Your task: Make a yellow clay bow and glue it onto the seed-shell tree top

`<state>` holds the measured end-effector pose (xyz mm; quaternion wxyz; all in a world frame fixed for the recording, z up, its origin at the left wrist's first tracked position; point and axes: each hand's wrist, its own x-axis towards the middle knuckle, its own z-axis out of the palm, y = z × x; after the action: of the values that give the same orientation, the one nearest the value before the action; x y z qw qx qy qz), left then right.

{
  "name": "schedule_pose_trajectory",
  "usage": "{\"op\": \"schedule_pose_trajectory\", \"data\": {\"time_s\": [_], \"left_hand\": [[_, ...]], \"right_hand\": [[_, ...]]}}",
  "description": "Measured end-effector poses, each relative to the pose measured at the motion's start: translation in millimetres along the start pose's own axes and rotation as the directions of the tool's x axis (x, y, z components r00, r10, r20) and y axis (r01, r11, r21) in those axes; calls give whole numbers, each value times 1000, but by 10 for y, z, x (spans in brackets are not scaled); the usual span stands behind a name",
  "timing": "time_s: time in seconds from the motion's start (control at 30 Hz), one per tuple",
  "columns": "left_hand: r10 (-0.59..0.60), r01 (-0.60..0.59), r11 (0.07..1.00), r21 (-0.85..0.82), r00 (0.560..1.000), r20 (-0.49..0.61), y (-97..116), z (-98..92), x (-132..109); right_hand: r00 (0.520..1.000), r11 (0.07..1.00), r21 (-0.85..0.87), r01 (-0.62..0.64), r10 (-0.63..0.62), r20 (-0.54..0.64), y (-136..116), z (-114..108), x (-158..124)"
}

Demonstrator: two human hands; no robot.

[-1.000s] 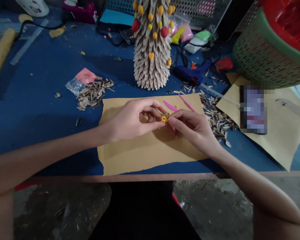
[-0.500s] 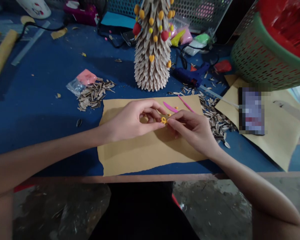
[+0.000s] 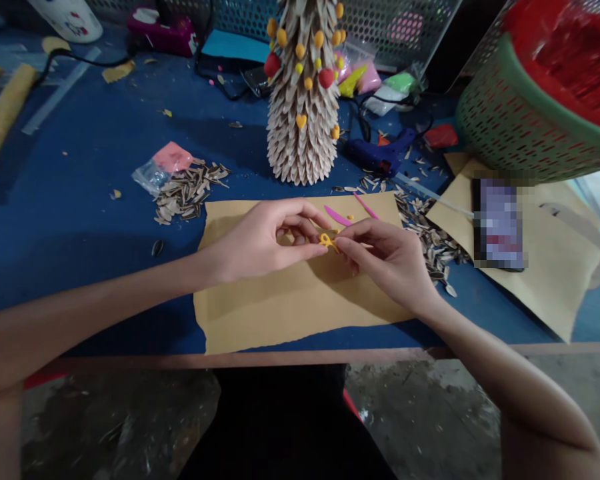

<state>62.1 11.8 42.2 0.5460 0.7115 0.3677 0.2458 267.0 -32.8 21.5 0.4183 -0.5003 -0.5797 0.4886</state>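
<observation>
A small yellow clay bow (image 3: 326, 241) with a loop is pinched between my two hands, above a sheet of brown paper (image 3: 260, 307). My left hand (image 3: 275, 237) grips its left side between thumb and fingers. On its right side, my right hand (image 3: 387, 253) pinches the thin end. Just beyond lie a pink modelling knife (image 3: 337, 215), a thin pink tool (image 3: 365, 205) and tiny yellow clay bits (image 3: 351, 217). Behind the paper stands a cone-shaped tree of seed shells (image 3: 303, 147), dotted with yellow and red balls and a yellow heart.
Seed shells lie in piles at left (image 3: 183, 193) and right, the left one beside a pink clay packet (image 3: 172, 158). A blue glue gun (image 3: 380, 152) rests right of the tree. Farther right are a phone (image 3: 498, 223) on brown paper and a green basket (image 3: 535, 127).
The yellow piece shows a more open, bow-like shape, with its loop and thin ends spread between the fingers. Both hands stay almost in place; the view has shifted slightly.
</observation>
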Motion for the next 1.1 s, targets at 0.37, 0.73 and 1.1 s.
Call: {"op": "schedule_pose_trajectory", "data": {"time_s": [0.37, 0.73, 1.1], "left_hand": [[6, -6, 1000, -2, 1000, -3, -12, -22, 7], [-12, 12, 1000, -8, 1000, -3, -13, -16, 18], [40, -35, 995, 90, 998, -52, 13, -15, 19]], "right_hand": [[1000, 1000, -24, -14, 14, -13, -37, -30, 6], [999, 1000, -4, -21, 21, -41, -18, -11, 6], [1000, 1000, -3, -18, 18, -13, -14, -8, -7]]}}
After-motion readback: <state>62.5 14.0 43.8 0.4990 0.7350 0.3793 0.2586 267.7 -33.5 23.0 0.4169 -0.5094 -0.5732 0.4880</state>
